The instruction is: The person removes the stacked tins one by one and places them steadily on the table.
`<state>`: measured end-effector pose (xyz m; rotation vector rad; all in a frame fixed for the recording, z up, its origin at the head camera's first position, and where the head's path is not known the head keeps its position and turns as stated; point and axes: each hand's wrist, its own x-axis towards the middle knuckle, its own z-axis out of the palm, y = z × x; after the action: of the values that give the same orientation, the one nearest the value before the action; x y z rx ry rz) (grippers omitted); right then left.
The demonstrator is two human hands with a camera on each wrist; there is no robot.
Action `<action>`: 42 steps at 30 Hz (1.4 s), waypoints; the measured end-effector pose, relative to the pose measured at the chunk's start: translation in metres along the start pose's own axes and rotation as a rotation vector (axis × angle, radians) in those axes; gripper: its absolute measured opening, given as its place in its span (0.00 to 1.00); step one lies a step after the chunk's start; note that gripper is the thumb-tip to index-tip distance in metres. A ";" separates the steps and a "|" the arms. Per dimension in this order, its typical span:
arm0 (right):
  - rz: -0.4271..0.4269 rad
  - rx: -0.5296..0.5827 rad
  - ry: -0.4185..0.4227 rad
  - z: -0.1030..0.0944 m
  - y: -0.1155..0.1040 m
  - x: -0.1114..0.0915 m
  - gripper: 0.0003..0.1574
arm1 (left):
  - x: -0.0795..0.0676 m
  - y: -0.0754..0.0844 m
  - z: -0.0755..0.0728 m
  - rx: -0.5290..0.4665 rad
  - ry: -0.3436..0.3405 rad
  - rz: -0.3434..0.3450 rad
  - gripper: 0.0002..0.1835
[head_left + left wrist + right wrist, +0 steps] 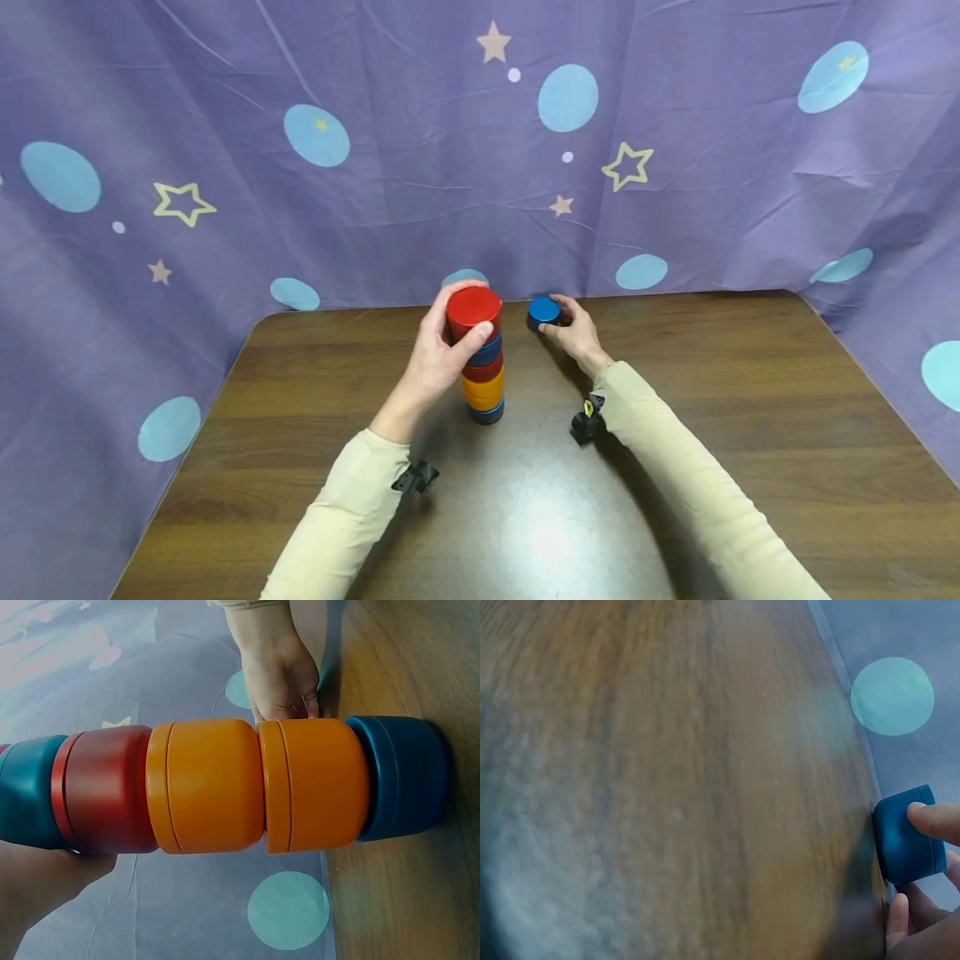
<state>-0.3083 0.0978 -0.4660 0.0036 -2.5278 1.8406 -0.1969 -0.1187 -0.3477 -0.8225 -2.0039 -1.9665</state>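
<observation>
An upright tower of several round lidded jars stands on the table, with a red jar (pixel 474 308) on top. Below it come a blue jar (pixel 30 792), another red jar (pixel 109 789), two orange jars (pixel 214 786) and a blue jar (pixel 409 778) at the base. My left hand (pixel 438 350) grips the top red jar, thumb across its near side and fingers round the far left. To the right of the tower, my right hand (pixel 576 332) holds a separate blue jar (pixel 543 312) between thumb and fingers, near the table's back edge. That jar's lidded end faces up.
The brown wooden table (pixel 315 467) meets a purple curtain (pixel 420 167) with stars and blue dots at its back edge. Each sleeve carries a small black camera, one on the left wrist (pixel 415 477) and one on the right (pixel 588 421).
</observation>
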 end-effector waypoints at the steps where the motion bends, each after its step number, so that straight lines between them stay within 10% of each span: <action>1: 0.003 0.006 0.000 0.000 0.000 0.000 0.39 | 0.000 0.000 0.000 0.000 0.001 0.000 0.33; 25: -0.074 0.239 -0.030 -0.001 -0.020 -0.021 0.49 | 0.000 0.002 -0.002 -0.050 -0.018 -0.006 0.28; 42: -0.268 0.387 -0.057 0.001 -0.048 -0.074 0.44 | -0.005 -0.005 -0.008 -0.046 -0.066 -0.047 0.33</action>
<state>-0.2337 0.0813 -0.4220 0.3827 -2.0338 2.1952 -0.1967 -0.1273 -0.3538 -0.8691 -2.0392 -2.0439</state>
